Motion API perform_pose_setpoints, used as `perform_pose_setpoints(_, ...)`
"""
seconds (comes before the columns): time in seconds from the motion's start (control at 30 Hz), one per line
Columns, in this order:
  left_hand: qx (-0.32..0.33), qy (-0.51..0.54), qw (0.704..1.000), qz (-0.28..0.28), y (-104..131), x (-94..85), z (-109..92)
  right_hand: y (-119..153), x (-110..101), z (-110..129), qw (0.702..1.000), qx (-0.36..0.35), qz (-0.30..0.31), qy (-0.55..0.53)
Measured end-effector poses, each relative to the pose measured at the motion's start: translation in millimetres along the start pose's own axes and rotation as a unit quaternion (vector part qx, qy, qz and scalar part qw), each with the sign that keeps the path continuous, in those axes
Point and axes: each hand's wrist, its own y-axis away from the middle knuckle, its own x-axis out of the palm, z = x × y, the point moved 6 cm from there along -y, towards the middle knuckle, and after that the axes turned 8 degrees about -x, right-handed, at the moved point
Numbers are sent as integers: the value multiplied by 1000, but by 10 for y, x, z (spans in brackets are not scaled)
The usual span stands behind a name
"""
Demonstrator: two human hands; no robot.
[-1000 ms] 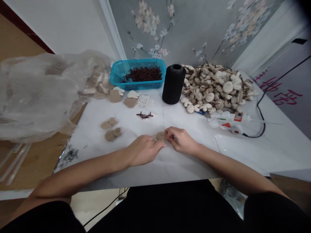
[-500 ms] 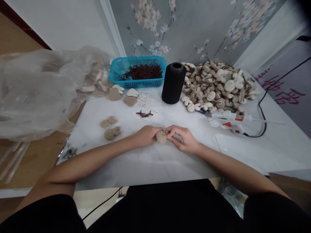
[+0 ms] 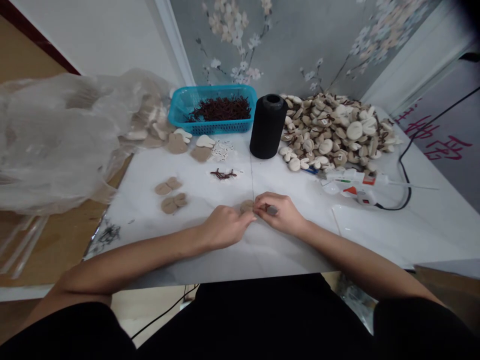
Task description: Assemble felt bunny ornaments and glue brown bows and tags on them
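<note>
A small beige padded fabric piece (image 3: pixel 246 205) is at the middle of the table, partly hidden behind my fingers. My right hand (image 3: pixel 280 212) pinches it at its right side with thumb and forefinger. Close by, my left hand (image 3: pixel 229 226) is closed, its thumb and forefinger meeting near the right fingertips; what they hold is too small to make out. A thin dark line, seemingly thread (image 3: pixel 252 182), runs from the black thread cone (image 3: pixel 268 127) toward my hands. Two beige pinched-waist pieces (image 3: pixel 174 203) lie to the left.
Behind stands a blue basket (image 3: pixel 210 129) of dark red cords, with small white bits (image 3: pixel 222 151) and several cords (image 3: pixel 223 174) before it. A heap of padded pieces (image 3: pixel 333 132) and a glue gun (image 3: pixel 365 196) with cable are right. Plastic bags (image 3: pixel 67 145) lie left.
My left hand has let go of the beige piece's left side and moved down and right, toward the right fingertips. My right hand stays nearly in place.
</note>
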Motion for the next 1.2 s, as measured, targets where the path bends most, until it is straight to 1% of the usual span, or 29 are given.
perform_pose_setpoints(0.1, -25, 18, 999, 17, -68, -17, 72, 13, 7, 15, 998, -47, 35, 30)
perform_pose_setpoints(0.17, -28, 34, 999, 21, -111, -24, 111, 24, 9, 2, 997, -57, 46, 37)
perform_pose_setpoints(0.2, -27, 42, 999, 21, -132, -30, 127, 29, 12, -12, 997, -50, 50, 36)
perform_pose_setpoints(0.27, -23, 58, 998, 19, -178, -48, 156, 40, 9, -54, 999, -13, 46, 16)
perform_pose_setpoints(0.33, -14, 77, 997, 19, -229, -72, 177, 53, 10, -94, 998, 33, 41, -28)
perform_pose_setpoints(0.4, -1, 101, 995, 23, -286, -100, 193, 61, 9, -110, 995, 62, 32, -78)
perform_pose_setpoints(0.57, 16, 196, 980, 33, -410, -122, 247, 60, -6, -93, 985, 63, 20, -157)
perform_pose_setpoints(0.7, 10, 247, 968, 41, -431, -91, 286, 57, -26, -99, 976, 69, 3, -205)
perform_pose_setpoints(0.77, 8, 263, 964, 25, -408, -114, 297, 50, -37, -116, 973, 75, -5, -220)
perform_pose_setpoints(0.83, 20, 269, 963, -11, -371, -171, 300, 42, -54, -150, 970, 88, -20, -227)
perform_pose_setpoints(0.93, 82, 242, 963, -86, -300, -275, 270, 39, -77, -209, 965, 114, -43, -231)
perform_pose_setpoints(1.03, 144, 189, 961, -145, -254, -319, 243, 45, -69, -217, 964, 121, -40, -232)
perform_pose_setpoints(1.1, 155, 162, 960, -165, -263, -315, 254, 50, -56, -190, 966, 113, -29, -232)
perform_pose_setpoints(1.2, 146, 146, 963, -171, -314, -287, 279, 55, -44, -135, 968, 97, -15, -232)
